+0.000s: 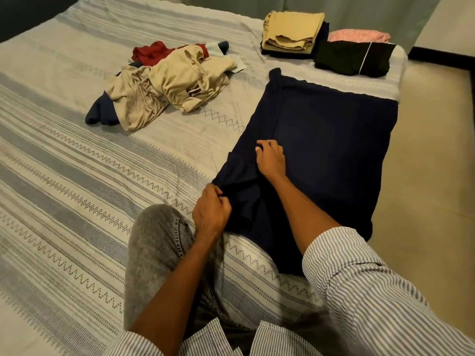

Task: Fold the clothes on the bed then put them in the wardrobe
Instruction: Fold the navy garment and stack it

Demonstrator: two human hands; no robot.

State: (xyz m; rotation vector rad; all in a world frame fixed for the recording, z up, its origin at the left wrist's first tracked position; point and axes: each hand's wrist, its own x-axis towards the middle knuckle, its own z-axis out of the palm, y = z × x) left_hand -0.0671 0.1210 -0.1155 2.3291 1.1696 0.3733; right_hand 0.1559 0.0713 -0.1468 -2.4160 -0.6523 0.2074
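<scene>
A navy garment (329, 140) lies spread flat near the bed's right edge, hanging partly over it. My left hand (211, 213) grips its near left corner, fingers curled round bunched cloth. My right hand (271, 158) rests on the garment's left part with curled fingers that pinch the fabric. An unfolded heap of cream, red and navy clothes (167, 83) lies on the middle of the bed. Folded items sit at the far right corner: a tan stack (293, 30), a black piece with a white stripe (352, 59) and a pink piece (358, 35).
The bed (64, 176) has a striped grey and cream cover. My knee in grey jeans (154, 247) rests on it near the front. Beige floor (431, 155) runs along the right side. A pale curtain (359, 9) hangs behind the bed.
</scene>
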